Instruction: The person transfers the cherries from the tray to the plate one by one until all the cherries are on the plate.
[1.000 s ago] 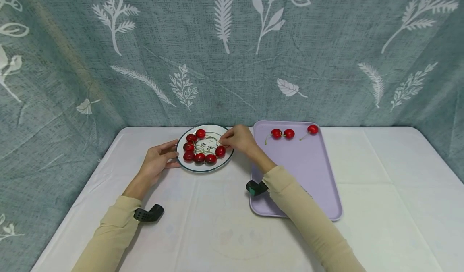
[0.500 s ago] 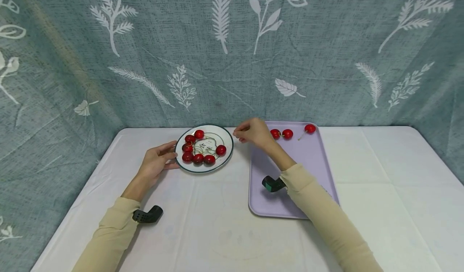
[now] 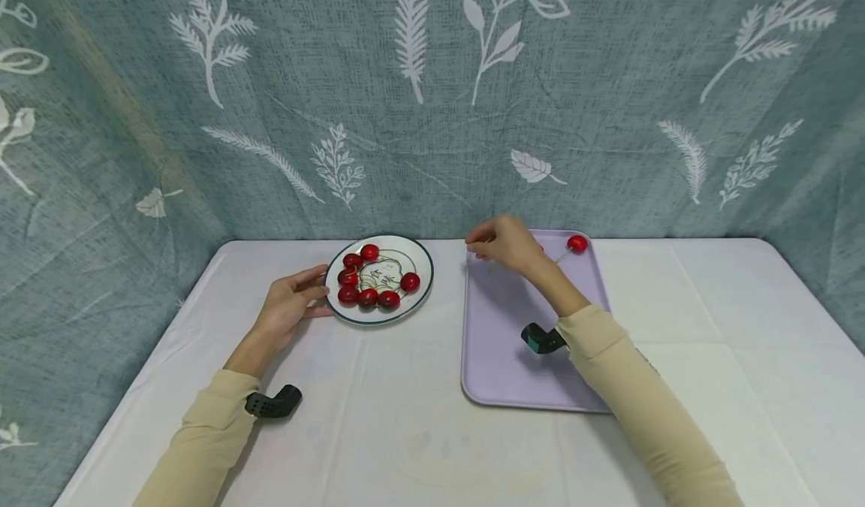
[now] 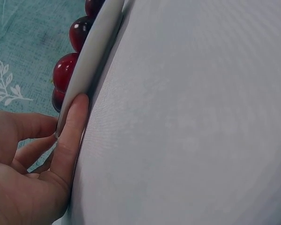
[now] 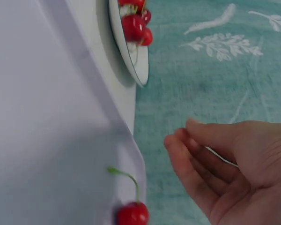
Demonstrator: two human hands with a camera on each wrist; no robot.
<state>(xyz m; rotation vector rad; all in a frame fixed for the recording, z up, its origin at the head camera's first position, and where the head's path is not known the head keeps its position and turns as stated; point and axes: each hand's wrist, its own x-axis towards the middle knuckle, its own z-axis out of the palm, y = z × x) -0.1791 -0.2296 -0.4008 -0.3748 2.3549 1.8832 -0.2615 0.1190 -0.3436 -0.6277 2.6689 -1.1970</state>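
A white round plate (image 3: 411, 257) with a dark rim carries several red cherries (image 3: 368, 298), arranged in a curve round a line drawing. My left hand (image 3: 287, 304) grips its left edge; in the left wrist view one finger lies under the plate (image 4: 96, 51) and the thumb touches the rim. Over the far left corner of a lilac tray (image 3: 500, 357), my right hand (image 3: 511, 245) hovers with bent fingers and nothing held. Just below it in the right wrist view lies a cherry (image 5: 133, 214) with a green stem. Fingers and wrist mostly hide the tray's nearer cherries in the head view.
One more cherry (image 3: 577, 244) lies at the tray's far right corner. A white cloth (image 3: 392, 417) covers the table. Behind it hangs a teal curtain (image 3: 432, 169) with white leaf prints.
My right hand has left the plate's right side and moved rightward over the tray, now covering cherries seen before. The left hand keeps its hold on the plate.
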